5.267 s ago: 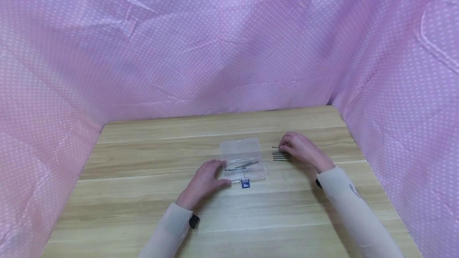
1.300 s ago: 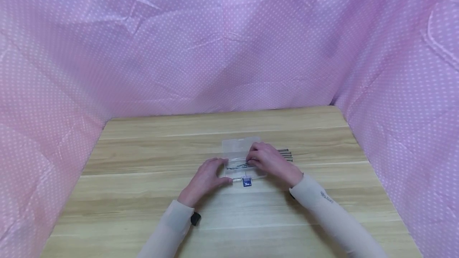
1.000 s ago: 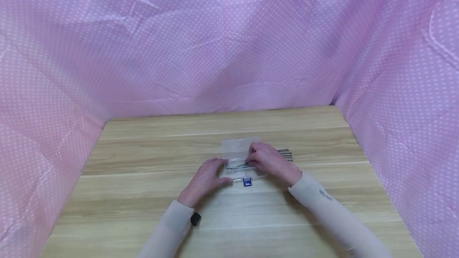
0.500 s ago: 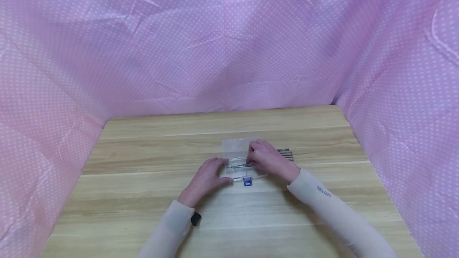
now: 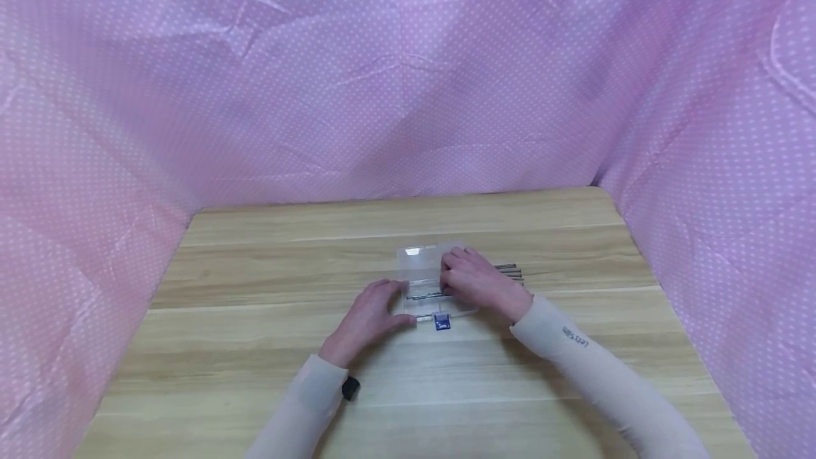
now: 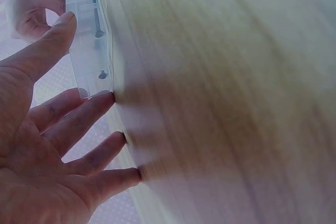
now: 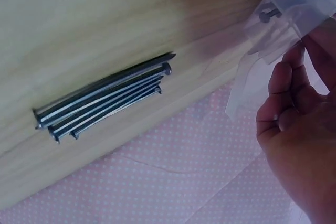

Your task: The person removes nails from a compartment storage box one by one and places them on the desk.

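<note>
A clear plastic box (image 5: 422,295) lies open mid-table, its lid (image 5: 421,258) flat behind it and a blue latch (image 5: 442,322) at the front. Several grey nails (image 5: 426,295) lie inside; their heads (image 6: 102,74) show through the box wall (image 6: 89,51). My left hand (image 5: 372,316) rests with straight fingers against the box's left end, the thumb (image 6: 58,27) on its edge. My right hand (image 5: 474,282) hovers over the box's right part with its fingers (image 7: 278,85) curled; what they hold is hidden. Just right of the box lies a loose bundle of nails (image 7: 105,98), also seen as the nail bundle (image 5: 512,273).
The wooden table (image 5: 255,346) is closed in on three sides by a pink dotted cloth (image 5: 408,91). Both forearms wear pale sleeves (image 5: 593,367); a black band (image 5: 348,389) sits at the left wrist.
My right hand left the loose nails and came over the box. In the last second the slanted nails in the box came to lie lengthwise. My left hand stayed put.
</note>
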Available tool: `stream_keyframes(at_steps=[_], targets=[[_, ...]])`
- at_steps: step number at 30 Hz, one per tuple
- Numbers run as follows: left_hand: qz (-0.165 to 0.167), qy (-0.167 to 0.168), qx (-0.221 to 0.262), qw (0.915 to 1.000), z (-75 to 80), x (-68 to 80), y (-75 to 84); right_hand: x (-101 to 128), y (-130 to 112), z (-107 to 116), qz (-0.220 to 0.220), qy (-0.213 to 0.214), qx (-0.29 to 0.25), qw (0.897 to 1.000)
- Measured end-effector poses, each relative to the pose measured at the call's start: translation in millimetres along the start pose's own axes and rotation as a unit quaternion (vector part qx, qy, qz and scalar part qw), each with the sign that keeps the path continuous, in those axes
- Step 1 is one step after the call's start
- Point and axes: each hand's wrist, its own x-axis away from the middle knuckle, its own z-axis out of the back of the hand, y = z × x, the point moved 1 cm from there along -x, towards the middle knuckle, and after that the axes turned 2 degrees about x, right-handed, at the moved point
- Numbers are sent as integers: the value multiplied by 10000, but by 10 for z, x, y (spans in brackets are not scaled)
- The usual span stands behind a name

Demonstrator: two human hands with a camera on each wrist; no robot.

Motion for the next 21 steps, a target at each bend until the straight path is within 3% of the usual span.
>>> stream_keyframes(at_steps=[11, 21], targets=[[79, -8, -13, 10000, -12, 12, -16, 75, 50, -33, 369, 486, -11, 9981], [-49, 52, 10, 10000, 2, 2, 8, 71, 54, 12, 147, 212, -27, 9997]])
